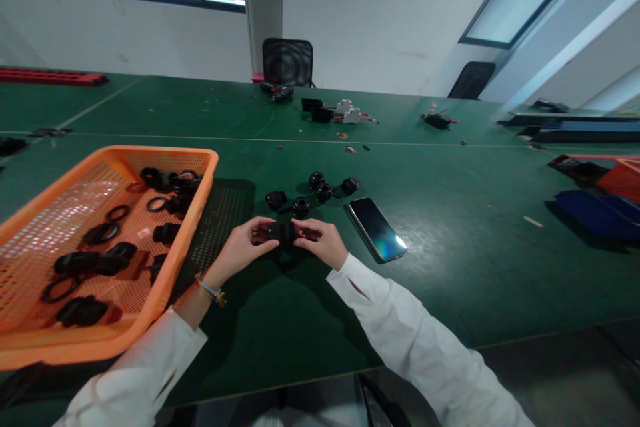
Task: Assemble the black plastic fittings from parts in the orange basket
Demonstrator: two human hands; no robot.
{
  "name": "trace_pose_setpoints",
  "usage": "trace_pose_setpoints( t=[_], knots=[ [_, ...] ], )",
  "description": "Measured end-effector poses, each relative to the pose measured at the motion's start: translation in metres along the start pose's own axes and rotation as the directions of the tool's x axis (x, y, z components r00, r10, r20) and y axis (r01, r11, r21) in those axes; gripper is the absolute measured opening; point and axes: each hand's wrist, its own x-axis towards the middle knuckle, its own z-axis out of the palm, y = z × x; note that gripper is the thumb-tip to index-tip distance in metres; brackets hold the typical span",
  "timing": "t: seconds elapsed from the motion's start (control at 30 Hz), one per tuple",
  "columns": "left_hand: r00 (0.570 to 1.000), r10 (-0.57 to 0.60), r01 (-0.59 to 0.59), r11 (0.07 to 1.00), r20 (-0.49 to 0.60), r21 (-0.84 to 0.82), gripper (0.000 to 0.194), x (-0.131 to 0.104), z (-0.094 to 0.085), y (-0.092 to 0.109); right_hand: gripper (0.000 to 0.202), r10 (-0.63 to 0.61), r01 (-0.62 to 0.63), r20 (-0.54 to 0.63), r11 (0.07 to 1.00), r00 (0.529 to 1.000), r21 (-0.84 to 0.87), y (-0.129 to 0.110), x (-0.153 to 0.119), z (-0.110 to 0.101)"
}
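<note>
Between my two hands is a black plastic cable gland (282, 232), held just above the green table. My left hand (246, 244) pinches its left end with thumb and fingers. On its right end, the fingertips of my right hand (323, 240) are closed. Just beyond my hands stand several more black glands, among them one gland (301, 207) close to my fingers and another gland (275, 199) to its left. A third gland (351, 185) lies farther right. At my left, an orange perforated basket (213, 167) contains black fittings (83, 311) and loose black rings (118, 213).
A smartphone (377, 230) lies right of my hands on the green table (450, 213). Farther back are white connectors with red wires (351, 115), black blocks (323, 115) and a power tool (281, 94). A blue tray (595, 215) sits at the right.
</note>
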Motion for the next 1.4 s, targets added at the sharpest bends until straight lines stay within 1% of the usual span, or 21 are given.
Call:
trace_pose_setpoints(
  t=[0.3,0.53,0.73,0.9,0.97,1.1,1.3,1.4],
  knots=[
    [1.000,0.017,-0.017,1.000,0.002,-0.005,0.040,0.001,0.000,-0.002,0.039,-0.005,0.005,0.008,1.000,1.000,-0.014,0.004,0.000,0.000],
    [1.000,0.013,-0.013,1.000,-0.005,0.005,0.040,0.000,0.000,-0.001,0.041,-0.024,0.027,0.071,0.998,0.997,-0.050,0.003,0.000,-0.003],
    [1.000,0.003,-0.003,1.000,-0.014,0.002,0.041,0.000,0.001,-0.001,0.036,-0.034,0.037,0.045,0.997,0.998,-0.072,0.000,0.000,-0.002],
    [1.000,-0.008,0.008,1.000,-0.001,-0.002,0.041,0.000,0.001,0.001,0.044,-0.004,0.004,-0.001,0.998,1.000,-0.059,-0.004,0.000,-0.001],
    [1.000,-0.006,0.006,1.000,0.004,-0.004,0.041,0.000,0.001,0.001,0.041,-0.003,0.003,-0.010,0.998,1.000,-0.069,-0.005,0.000,-0.001],
    [1.000,0.006,-0.005,1.000,0.014,-0.016,0.039,0.000,0.001,0.001,0.032,-0.021,0.020,-0.013,0.995,1.000,-0.101,-0.006,0.000,-0.001],
    [1.000,0.004,-0.004,1.000,0.012,-0.020,0.039,-0.001,0.001,0.001,0.031,-0.024,0.021,-0.021,0.992,0.999,-0.124,-0.006,-0.001,-0.001],
    [1.000,0.006,-0.006,1.000,0.007,-0.015,0.040,0.000,0.001,0.000,0.033,-0.035,0.035,0.002,0.992,0.999,-0.120,-0.005,0.000,-0.002]
  ],
)
